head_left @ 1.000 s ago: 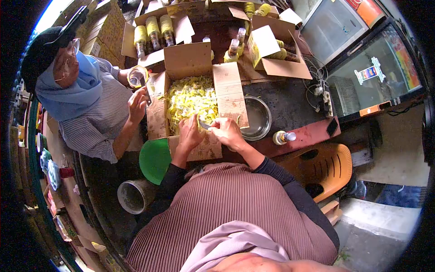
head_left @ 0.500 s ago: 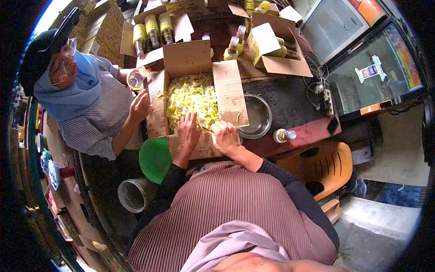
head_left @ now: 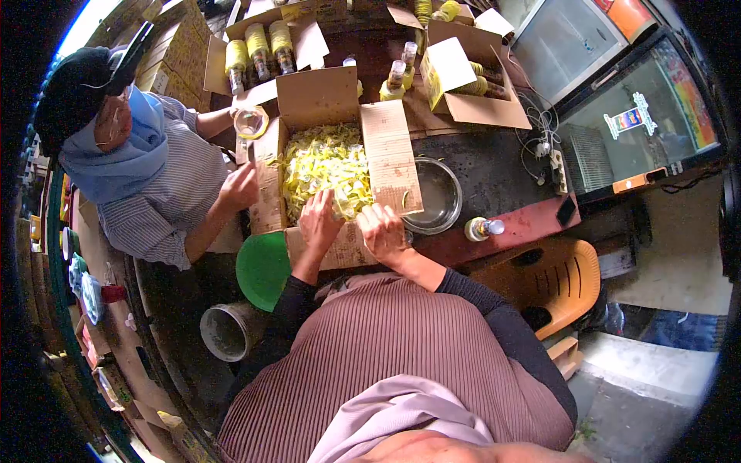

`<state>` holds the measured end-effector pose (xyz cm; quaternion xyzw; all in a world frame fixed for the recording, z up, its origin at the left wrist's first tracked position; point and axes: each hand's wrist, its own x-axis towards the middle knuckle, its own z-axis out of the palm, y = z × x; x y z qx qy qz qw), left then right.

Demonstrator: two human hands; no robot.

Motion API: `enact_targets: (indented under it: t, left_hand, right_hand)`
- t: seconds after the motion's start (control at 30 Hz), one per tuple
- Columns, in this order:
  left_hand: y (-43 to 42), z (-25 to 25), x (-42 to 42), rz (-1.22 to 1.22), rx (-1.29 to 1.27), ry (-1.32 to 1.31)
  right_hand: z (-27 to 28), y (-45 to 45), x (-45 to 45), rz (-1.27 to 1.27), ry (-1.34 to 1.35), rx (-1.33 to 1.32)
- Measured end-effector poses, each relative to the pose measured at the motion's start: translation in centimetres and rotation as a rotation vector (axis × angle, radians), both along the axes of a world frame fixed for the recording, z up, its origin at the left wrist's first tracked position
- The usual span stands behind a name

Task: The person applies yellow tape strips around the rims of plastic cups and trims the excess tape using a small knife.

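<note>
An open cardboard box [head_left: 318, 94] full of yellow-green strips [head_left: 328, 166] stands in front of me. Over its near edge is my left hand [head_left: 319, 220], fingers bent against the strips; something small and pale shows at its fingertips, too small to name. Close to its right, my right hand [head_left: 382, 231] is curled at the box's near right corner, and what it holds, if anything, is hidden. A metal bowl [head_left: 455, 202] sits right of the box, partly under its flap.
At the left a co-worker [head_left: 174, 170] holds a round, clear container [head_left: 251, 122] over the box's left flap. A capped bottle [head_left: 484, 229] stands near the table edge. Boxes of bottles [head_left: 502, 114] are behind. An orange chair [head_left: 567, 285], green plate [head_left: 261, 270] and bucket [head_left: 224, 333] surround me.
The blade seen between my hands a second ago no longer shows. My right hand has turned and shifted slightly. The co-worker's container has moved up and right, and their other hand has dropped.
</note>
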<state>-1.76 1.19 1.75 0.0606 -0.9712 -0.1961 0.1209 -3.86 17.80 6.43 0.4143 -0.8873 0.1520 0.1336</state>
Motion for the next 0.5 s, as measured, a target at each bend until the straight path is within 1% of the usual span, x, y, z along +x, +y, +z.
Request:
enact_targets:
  t: [0.03, 0.1, 0.13, 0.17, 0.2, 0.27, 0.33, 0.4, 0.43, 0.5]
  left_hand:
    - [0.0, -0.1, 0.0, 0.02, 0.021, 0.029]
    - [0.1, 0.3, 0.1, 0.009, -0.013, 0.016]
    - [0.1, 0.6, 0.2, -0.001, -0.047, 0.001]
    - [0.0, 0.7, 0.2, 0.001, -0.048, 0.001]
    - [0.0, 0.9, 0.1, -0.009, -0.004, -0.049]
    - [-0.1, 1.3, 0.0, -0.022, 0.04, -0.098]
    - [-0.4, 2.1, 0.3, -0.022, 0.214, -0.214]
    - [-0.6, 1.7, 0.4, -0.048, 0.195, -0.223]
    - [-0.5, 1.6, 0.4, -0.041, 0.21, -0.173]
    - [-0.5, 1.3, 0.4, -0.034, 0.224, -0.121]
  right_hand:
    - [-0.3, 0.1, -0.2, 0.001, 0.002, 0.001]
    - [-1.0, 0.1, -0.5, -0.017, 0.031, -0.145]
    - [-1.2, 0.2, -0.5, -0.015, 0.03, -0.146]
    - [-1.3, 0.2, -0.4, -0.01, 0.047, -0.08]
    - [-1.3, 0.3, -0.4, -0.007, 0.065, -0.015]
    - [-1.5, 0.7, -0.6, 0.019, 0.112, -0.014]
    - [-2.0, 1.3, -0.7, 0.045, 0.155, -0.01]
    - [-2.2, 1.7, -1.1, 0.047, 0.111, -0.016]
    - [-2.1, 1.7, -1.2, 0.049, 0.112, -0.017]
    - [-1.9, 1.7, -1.3, -0.046, -0.137, -0.089]
